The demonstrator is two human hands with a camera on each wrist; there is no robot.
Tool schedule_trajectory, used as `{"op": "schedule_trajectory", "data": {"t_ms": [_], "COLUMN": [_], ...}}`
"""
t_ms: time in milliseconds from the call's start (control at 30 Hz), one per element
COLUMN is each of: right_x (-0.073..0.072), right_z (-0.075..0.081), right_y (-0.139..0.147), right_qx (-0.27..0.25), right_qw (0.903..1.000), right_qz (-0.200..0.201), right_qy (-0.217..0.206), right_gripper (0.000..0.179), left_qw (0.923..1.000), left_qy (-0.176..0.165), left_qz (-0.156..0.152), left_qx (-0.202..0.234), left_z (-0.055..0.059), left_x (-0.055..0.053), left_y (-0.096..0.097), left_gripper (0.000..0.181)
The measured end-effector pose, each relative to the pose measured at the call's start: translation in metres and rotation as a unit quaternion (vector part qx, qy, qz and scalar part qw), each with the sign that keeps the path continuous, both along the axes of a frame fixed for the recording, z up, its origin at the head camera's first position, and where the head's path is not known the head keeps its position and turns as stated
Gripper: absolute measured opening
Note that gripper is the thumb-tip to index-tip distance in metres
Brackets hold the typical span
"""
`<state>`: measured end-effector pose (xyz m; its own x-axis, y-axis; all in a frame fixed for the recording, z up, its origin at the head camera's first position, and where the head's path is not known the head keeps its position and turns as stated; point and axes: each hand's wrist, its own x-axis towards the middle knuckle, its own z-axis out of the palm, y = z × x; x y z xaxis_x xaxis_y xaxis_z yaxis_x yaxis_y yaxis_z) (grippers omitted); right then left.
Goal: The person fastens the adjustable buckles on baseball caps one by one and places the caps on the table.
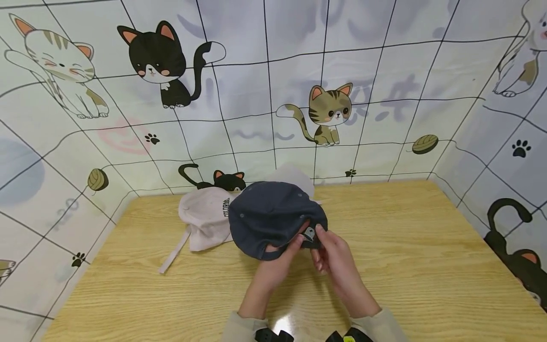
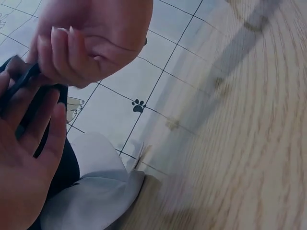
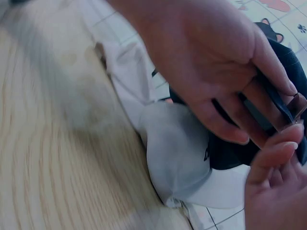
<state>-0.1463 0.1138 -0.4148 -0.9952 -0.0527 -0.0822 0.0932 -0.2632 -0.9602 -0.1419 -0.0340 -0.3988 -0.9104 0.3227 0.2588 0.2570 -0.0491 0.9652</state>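
Item one: a dark navy-blue, round-crowned fabric cap (image 1: 273,209), centre of the frame, held above the table, crown side up, rear gap towards me. Fitted with a narrow dark strap (image 3: 277,98) and a small silvery metal buckle (image 1: 309,233) at the gap's right end.

Handling, by my judgement: light, soft, apt to sag; not slippery, not fragile. The buckle is the one hard part. Best hold: the strap and the edge beside the buckle, not the floppy crown.

My left hand (image 1: 275,270), lower centre: thumb and finger pinch the strap by the buckle, other fingers curled. My right hand (image 1: 342,261), just right of it: thumb pressing the strap against the fingers, the rest extended beneath.

Item two: a pale pink fabric cap (image 1: 205,213) with dark lettering, left of centre, partly behind item one, its loose pale strap (image 1: 175,251) trailing lower left.

Support: a light wood-grain table (image 1: 406,251). Backing: a white, black-gridded, cat-printed sheet (image 1: 252,95), upper frame.
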Motion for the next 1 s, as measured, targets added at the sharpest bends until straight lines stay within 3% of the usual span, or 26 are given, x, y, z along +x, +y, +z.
{"op": "schedule_trajectory", "data": {"t_ms": [33, 133, 233, 267, 300, 433, 600, 833, 1000], "right_x": [-0.006, -0.008, -0.009, -0.004, -0.004, -0.002, -0.001, -0.001, -0.002], "right_z": [-0.011, -0.015, -0.016, -0.005, -0.003, 0.000, -0.003, -0.005, -0.006], "right_y": [0.003, 0.007, 0.008, 0.005, 0.004, 0.001, 0.001, 0.000, -0.001], "right_qx": [0.002, 0.029, 0.062, 0.075, 0.083, 0.098, 0.101, 0.095, 0.089], "right_qw": [0.9996, 0.9948, 0.9888, 0.9886, 0.9887, 0.9881, 0.9865, 0.9898, 0.9918], "right_qz": [-0.015, -0.060, -0.050, -0.041, -0.026, 0.014, -0.007, -0.002, -0.031], "right_qy": [0.022, 0.077, 0.126, 0.124, 0.122, 0.118, 0.128, 0.106, 0.086], "right_gripper": [0.037, 0.032, 0.027, 0.029, 0.028, 0.031, 0.026, 0.027, 0.026], "left_qw": [0.9999, 0.9986, 0.9956, 0.9948, 0.9933, 0.9929, 0.9922, 0.9959, 0.9991], "left_qy": [0.005, 0.016, 0.038, 0.044, 0.054, 0.061, 0.058, 0.068, 0.014], "left_qz": [0.011, 0.046, 0.077, 0.083, 0.090, 0.081, 0.069, 0.024, 0.012], "left_qx": [-0.005, -0.017, -0.037, -0.040, -0.048, -0.062, -0.086, -0.054, -0.038], "left_z": [0.000, -0.001, -0.001, -0.001, 0.000, 0.000, 0.000, -0.001, -0.002], "left_x": [0.000, -0.001, -0.003, -0.003, -0.003, -0.003, -0.002, -0.002, -0.002], "left_y": [0.000, 0.000, -0.003, -0.003, -0.004, -0.004, -0.005, -0.005, -0.004], "left_gripper": [0.037, 0.036, 0.035, 0.035, 0.035, 0.034, 0.034, 0.034, 0.033]}}
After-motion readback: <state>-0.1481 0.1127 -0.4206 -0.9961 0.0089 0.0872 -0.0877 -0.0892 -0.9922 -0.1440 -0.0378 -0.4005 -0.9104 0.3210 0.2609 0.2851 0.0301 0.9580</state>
